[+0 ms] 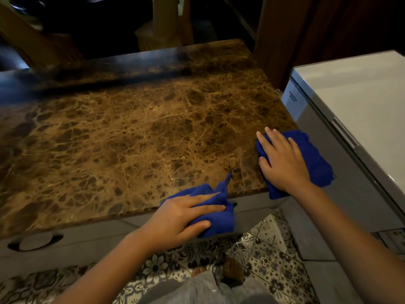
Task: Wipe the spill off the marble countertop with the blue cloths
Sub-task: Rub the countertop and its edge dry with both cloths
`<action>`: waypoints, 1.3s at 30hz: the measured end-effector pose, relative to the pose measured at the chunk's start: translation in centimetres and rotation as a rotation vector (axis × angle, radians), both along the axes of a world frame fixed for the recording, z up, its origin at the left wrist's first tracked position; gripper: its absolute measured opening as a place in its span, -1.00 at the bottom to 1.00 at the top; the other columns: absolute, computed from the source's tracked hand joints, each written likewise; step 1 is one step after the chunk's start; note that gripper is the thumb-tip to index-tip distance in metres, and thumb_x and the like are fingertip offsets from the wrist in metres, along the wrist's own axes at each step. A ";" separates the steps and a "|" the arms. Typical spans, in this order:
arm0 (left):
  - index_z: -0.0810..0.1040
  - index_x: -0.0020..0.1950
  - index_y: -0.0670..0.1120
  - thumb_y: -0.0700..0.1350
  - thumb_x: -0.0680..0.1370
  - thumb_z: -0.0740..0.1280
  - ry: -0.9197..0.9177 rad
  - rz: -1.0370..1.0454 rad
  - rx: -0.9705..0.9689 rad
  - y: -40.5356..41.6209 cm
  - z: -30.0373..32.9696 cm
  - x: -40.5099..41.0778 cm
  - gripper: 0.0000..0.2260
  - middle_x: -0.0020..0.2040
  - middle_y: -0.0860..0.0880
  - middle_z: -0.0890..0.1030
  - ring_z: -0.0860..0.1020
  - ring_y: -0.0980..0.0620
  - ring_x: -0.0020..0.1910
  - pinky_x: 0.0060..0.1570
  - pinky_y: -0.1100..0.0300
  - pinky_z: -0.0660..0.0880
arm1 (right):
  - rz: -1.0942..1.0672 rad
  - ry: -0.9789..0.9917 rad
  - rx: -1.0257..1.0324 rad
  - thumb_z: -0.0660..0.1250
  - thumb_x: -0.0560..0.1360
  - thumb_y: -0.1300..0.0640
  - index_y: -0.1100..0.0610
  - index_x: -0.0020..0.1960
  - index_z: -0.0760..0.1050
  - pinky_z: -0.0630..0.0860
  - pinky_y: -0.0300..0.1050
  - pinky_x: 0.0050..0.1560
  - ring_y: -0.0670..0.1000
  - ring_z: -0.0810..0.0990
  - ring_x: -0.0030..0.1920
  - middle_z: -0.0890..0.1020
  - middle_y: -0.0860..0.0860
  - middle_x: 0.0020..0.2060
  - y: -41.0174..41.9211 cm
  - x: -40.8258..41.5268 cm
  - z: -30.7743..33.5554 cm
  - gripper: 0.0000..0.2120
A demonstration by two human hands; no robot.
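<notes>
The brown veined marble countertop (131, 139) fills the middle of the head view. My left hand (182, 213) grips a bunched blue cloth (219, 220) at the counter's front edge, and part of that cloth hangs over the edge. My right hand (282, 161) lies flat, fingers spread, on a second blue cloth (315, 159) at the counter's front right corner; this cloth also droops over the edge. I cannot make out any spill on the stone.
A white chest freezer (355, 102) stands right next to the counter's right side. Grey drawers with a cut-out handle (35, 242) sit under the counter. Patterned floor tiles (252, 255) lie below. Wooden posts (164, 20) rise behind the counter.
</notes>
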State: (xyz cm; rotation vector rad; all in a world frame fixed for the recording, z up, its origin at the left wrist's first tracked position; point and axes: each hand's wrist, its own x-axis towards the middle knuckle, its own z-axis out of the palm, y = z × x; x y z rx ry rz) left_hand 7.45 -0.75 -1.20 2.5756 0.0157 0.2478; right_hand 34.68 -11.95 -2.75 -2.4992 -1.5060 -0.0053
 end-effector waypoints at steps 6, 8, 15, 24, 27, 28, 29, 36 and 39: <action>0.51 0.04 0.18 0.06 0.50 0.09 -0.251 0.557 -0.444 4.6 2.2 -0.2 -0.76 -0.19 0.31 0.64 0.51 0.41 -0.20 -0.19 0.59 0.34 | 0.067 0.198 0.089 0.06 0.57 -0.08 0.00 0.48 0.04 -0.06 0.09 0.43 0.02 -0.03 0.48 0.06 0.06 0.51 -0.6 1.6 0.7 -0.48; 0.51 0.17 -0.01 0.04 0.52 0.09 -0.258 0.606 -0.239 8.3 2.9 1.6 -0.67 0.08 0.08 0.61 0.51 0.30 0.01 0.04 0.52 0.33 | 0.050 0.121 0.083 0.05 0.57 -0.10 0.00 0.48 0.05 -0.05 0.10 0.43 0.04 -0.01 0.48 0.08 0.08 0.50 -1.1 2.6 0.9 -0.48; 0.21 0.45 0.13 0.06 0.61 0.05 0.212 0.528 0.166 14.8 -0.4 10.6 -0.61 0.51 -0.07 0.23 0.14 -0.04 0.49 0.40 -0.11 0.08 | 0.010 0.023 -0.040 0.00 0.57 -0.11 0.01 0.48 0.01 -0.04 0.06 0.44 0.04 0.04 0.48 0.14 0.07 0.49 -1.4 3.3 0.0 -0.47; -0.13 0.42 0.38 0.48 0.39 -0.19 0.351 0.610 0.361 13.9 -2.0 15.4 -0.39 0.55 -0.11 -0.13 -0.16 -0.16 0.51 0.27 -0.49 -0.14 | -0.007 0.003 -0.022 -0.07 0.52 -0.13 -0.02 0.47 0.04 -0.05 0.05 0.44 0.03 0.07 0.47 0.19 0.06 0.48 -1.4 3.1 -0.2 -0.46; -0.07 0.48 0.21 0.35 0.50 -0.14 0.294 0.607 0.341 12.4 -2.3 15.8 -0.43 0.55 -0.15 0.02 -0.01 -0.16 0.51 0.35 -0.37 -0.03 | -0.008 0.006 -0.015 -0.08 0.52 -0.13 -0.02 0.47 0.05 -0.06 0.04 0.44 0.02 0.06 0.47 0.19 0.05 0.48 -1.4 3.0 -0.4 -0.46; -0.06 0.50 0.13 0.29 0.52 -0.11 0.261 0.586 0.340 11.6 -2.4 15.8 -0.42 0.55 -0.15 0.05 0.02 -0.15 0.51 0.37 -0.32 0.00 | -0.008 0.004 -0.010 -0.08 0.52 -0.13 -0.02 0.47 0.05 -0.06 0.04 0.44 0.02 0.07 0.47 0.19 0.06 0.48 -1.4 3.0 -0.4 -0.47; -0.05 0.51 0.06 0.25 0.53 -0.10 0.237 0.560 0.328 10.6 -2.4 15.7 -0.41 0.54 -0.15 0.06 0.03 -0.13 0.51 0.40 -0.26 0.02 | -0.008 0.001 -0.004 -0.08 0.53 -0.12 -0.02 0.47 0.05 -0.05 0.04 0.44 0.02 0.07 0.47 0.20 0.06 0.48 -1.4 3.0 -0.4 -0.47; -0.15 0.50 0.05 0.21 0.52 -0.03 0.140 0.211 0.324 3.5 -2.0 13.8 -0.39 0.55 -0.06 0.00 -0.05 -0.03 0.52 0.45 -0.22 -0.01 | -0.016 0.003 0.012 -0.09 0.53 -0.10 -0.02 0.46 0.07 -0.03 0.05 0.44 0.02 0.09 0.47 0.22 0.06 0.47 -1.3 3.0 -0.6 -0.48; -0.18 0.46 0.25 0.33 0.49 -0.10 0.141 0.306 0.416 2.4 -2.2 13.1 -0.43 0.54 0.00 -0.17 -0.24 -0.06 0.50 0.35 -0.33 -0.26 | -0.023 0.009 0.013 -0.08 0.53 -0.08 -0.02 0.47 0.06 -0.04 0.04 0.44 0.01 0.08 0.47 0.21 0.05 0.47 -1.4 3.0 -0.6 -0.49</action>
